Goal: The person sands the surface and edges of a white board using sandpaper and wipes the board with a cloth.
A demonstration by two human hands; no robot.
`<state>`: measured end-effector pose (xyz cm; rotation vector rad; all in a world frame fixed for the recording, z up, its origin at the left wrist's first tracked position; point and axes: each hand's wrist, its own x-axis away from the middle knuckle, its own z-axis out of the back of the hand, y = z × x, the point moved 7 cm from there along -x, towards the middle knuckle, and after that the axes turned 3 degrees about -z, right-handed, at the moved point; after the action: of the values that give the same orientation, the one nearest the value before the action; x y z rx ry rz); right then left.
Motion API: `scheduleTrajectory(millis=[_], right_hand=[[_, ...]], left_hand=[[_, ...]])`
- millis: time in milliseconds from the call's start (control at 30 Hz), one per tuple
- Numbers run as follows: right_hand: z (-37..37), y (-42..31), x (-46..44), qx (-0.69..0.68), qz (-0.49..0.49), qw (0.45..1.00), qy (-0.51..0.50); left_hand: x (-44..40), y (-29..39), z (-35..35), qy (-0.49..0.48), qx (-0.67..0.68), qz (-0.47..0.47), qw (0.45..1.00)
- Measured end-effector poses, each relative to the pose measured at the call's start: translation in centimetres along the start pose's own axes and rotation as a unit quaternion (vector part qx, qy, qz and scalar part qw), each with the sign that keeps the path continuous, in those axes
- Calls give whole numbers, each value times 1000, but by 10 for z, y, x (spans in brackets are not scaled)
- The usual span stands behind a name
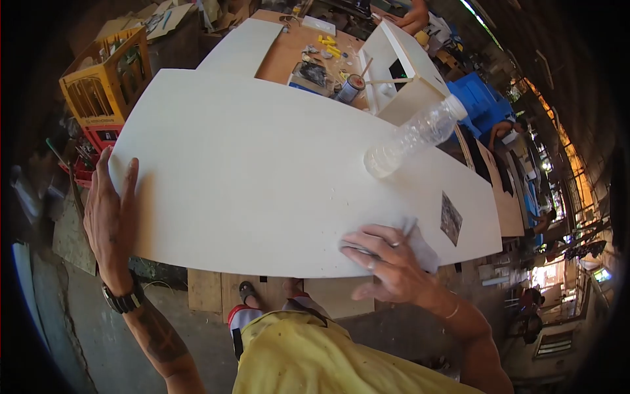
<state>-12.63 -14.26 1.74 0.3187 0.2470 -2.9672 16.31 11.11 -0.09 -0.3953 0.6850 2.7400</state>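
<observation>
A large white panel (pixel 249 157) with a curved outline lies flat in front of me. My left hand (pixel 110 210) rests at its left edge, fingers stretched out and holding nothing. Near the front edge on the right, my right hand (pixel 387 259) is pressed down on a pale cloth (pixel 422 248), fingers bent over it; part of the cloth is hidden beneath the hand. Small dark specks lie on the panel close by. A clear plastic bottle (pixel 413 136) with a white cap stands behind my right hand. To its right is a diamond-shaped cutout (pixel 451 218) in the panel.
Beyond the panel, a brown work surface (pixel 282 56) carries an open can (pixel 350 87), yellow pieces (pixel 330 46) and a white box-like frame (pixel 394 65). A yellow crate (pixel 108 79) with bottles stands at left. Another person's arm (pixel 410 16) shows at the top.
</observation>
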Motion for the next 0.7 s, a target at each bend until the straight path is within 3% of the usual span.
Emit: scheduleTrajectory(millis=[233,333,500,633,700], right_hand=[[-5,-12,-2,-34,19,999,-21],[3,25,16,52,-1,998,-47],[-6,-2,-10,-24,12,999,-38],[6,33,-3,7,-7,1000,-22],[1,9,-12,-20,13,1000,-17]], left_hand=[[-1,-2,-2,16,7,-16,1000],[-2,-1,-1,9,7,2,1000],[0,-1,0,27,13,-19,999],[0,0,0,18,2,-7,1000],[0,1,-1,25,0,-18,1000]])
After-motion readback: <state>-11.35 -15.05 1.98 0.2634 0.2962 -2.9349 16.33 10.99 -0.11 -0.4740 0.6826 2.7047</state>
